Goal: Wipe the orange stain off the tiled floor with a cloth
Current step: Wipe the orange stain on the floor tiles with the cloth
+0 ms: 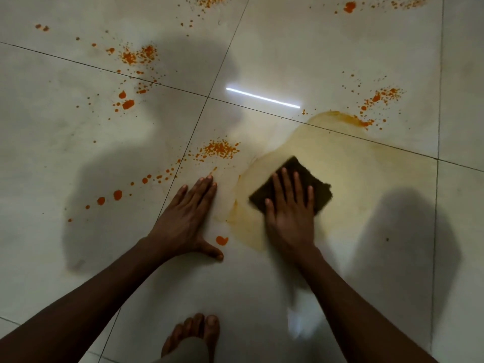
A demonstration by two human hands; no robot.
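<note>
Your right hand (289, 218) lies flat, fingers spread, pressing the dark cloth (290, 188) onto the floor (288, 284) inside the pale yellow smear (340, 158). Left of the cloth, your left hand (187, 218) rests open-palmed; orange splatter (220, 149) lies just beyond it.
</note>
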